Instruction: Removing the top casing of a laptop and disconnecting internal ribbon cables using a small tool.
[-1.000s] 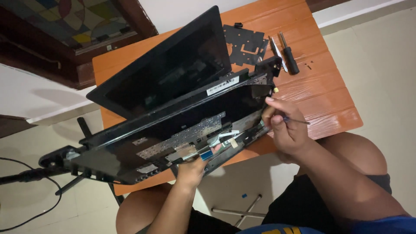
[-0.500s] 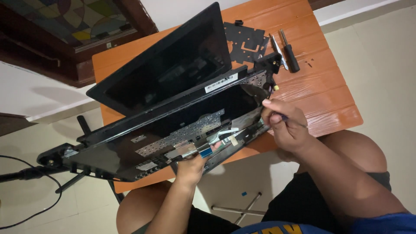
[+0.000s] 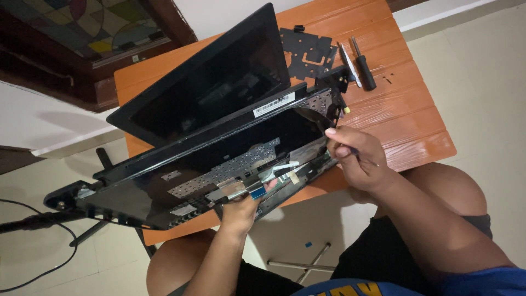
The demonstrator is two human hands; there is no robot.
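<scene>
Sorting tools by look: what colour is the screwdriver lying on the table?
The screwdriver is black, handle and shaft alike, seen in the head view on the orange table.

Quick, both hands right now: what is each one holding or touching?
Left hand: fingers gripping the near edge of the raised laptop cover.
Right hand: closed on a thin tool, at the cover's right end.

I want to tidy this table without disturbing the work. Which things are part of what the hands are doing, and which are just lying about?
In hand:
- opened laptop
- its lifted keyboard panel, left hand underneath
- thin tool in the right hand
- flat ribbon cables

Lying about:
- black metal plate
- screwdriver
- loose screws
- orange table
</scene>
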